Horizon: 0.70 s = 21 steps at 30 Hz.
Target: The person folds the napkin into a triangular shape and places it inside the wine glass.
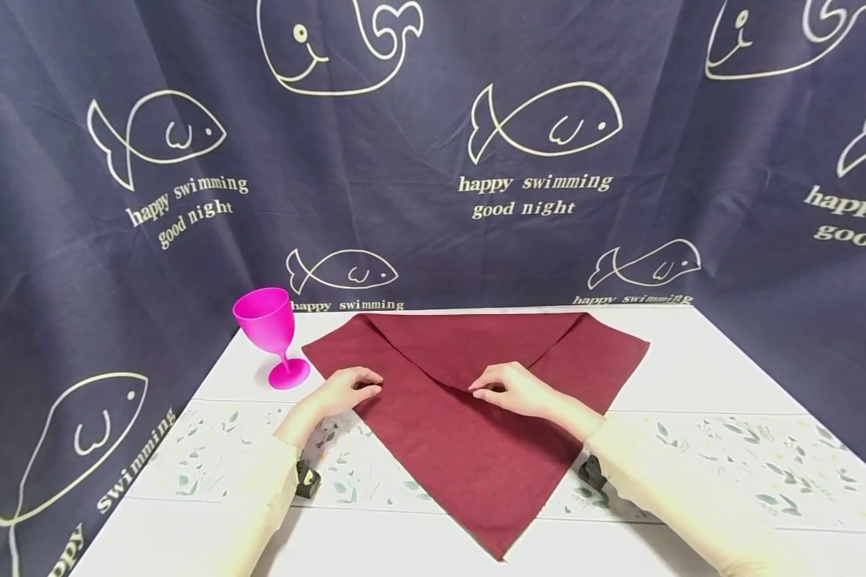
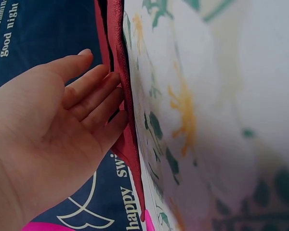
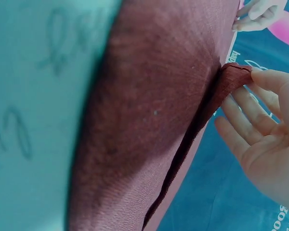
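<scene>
A dark red cloth napkin (image 1: pixel 469 457) lies on the table with one corner toward the near edge and its far corner folded over to the middle. My right hand (image 1: pixel 515 390) pinches the tip of the folded flap; in the right wrist view the flap's corner (image 3: pixel 236 77) is lifted slightly between thumb and fingers. My left hand (image 1: pixel 346 390) is at the napkin's left edge, its fingers relaxed and holding nothing. In the left wrist view the fingertips (image 2: pixel 116 91) are against or very near the red edge; contact cannot be told for certain.
A bright pink goblet (image 1: pixel 265 322) stands upright at the table's far left, behind my left hand. The white table (image 1: pixel 722 377) has a leaf-patterned band across it. A dark blue curtain (image 1: pixel 433 200) with fish drawings hangs behind and on both sides.
</scene>
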### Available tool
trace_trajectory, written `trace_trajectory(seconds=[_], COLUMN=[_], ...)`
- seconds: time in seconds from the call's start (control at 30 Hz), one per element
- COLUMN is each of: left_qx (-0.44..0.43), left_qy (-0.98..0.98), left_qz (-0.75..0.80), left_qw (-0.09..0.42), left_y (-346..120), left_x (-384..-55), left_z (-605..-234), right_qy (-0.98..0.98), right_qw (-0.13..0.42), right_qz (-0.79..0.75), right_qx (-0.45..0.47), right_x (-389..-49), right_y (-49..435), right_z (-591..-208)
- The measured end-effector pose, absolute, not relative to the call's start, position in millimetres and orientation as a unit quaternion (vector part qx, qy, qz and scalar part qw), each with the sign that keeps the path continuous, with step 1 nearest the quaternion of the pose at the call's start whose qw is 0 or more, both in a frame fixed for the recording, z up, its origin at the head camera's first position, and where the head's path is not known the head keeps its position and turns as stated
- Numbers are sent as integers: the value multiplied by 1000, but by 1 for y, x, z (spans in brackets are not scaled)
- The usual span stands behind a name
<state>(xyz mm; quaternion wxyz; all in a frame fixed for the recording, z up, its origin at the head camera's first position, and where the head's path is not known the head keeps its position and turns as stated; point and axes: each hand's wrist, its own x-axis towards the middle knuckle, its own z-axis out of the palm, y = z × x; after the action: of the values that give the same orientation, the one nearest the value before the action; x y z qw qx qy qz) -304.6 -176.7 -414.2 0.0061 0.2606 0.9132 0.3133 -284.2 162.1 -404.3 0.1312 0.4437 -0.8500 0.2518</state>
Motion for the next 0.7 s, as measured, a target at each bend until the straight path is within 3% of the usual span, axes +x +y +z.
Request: trace_trajectory(seconds=[0.7], left_qx=[268], left_qy=[908], left_qz=[321], left_qw=[6], left_y=[-177], left_x=[-309], left_z=[-416], right_qy=[-852], right_qw=[111], right_qz=[256], right_qx=[443], right_x=[-269], right_y=[159], right_z=[-399])
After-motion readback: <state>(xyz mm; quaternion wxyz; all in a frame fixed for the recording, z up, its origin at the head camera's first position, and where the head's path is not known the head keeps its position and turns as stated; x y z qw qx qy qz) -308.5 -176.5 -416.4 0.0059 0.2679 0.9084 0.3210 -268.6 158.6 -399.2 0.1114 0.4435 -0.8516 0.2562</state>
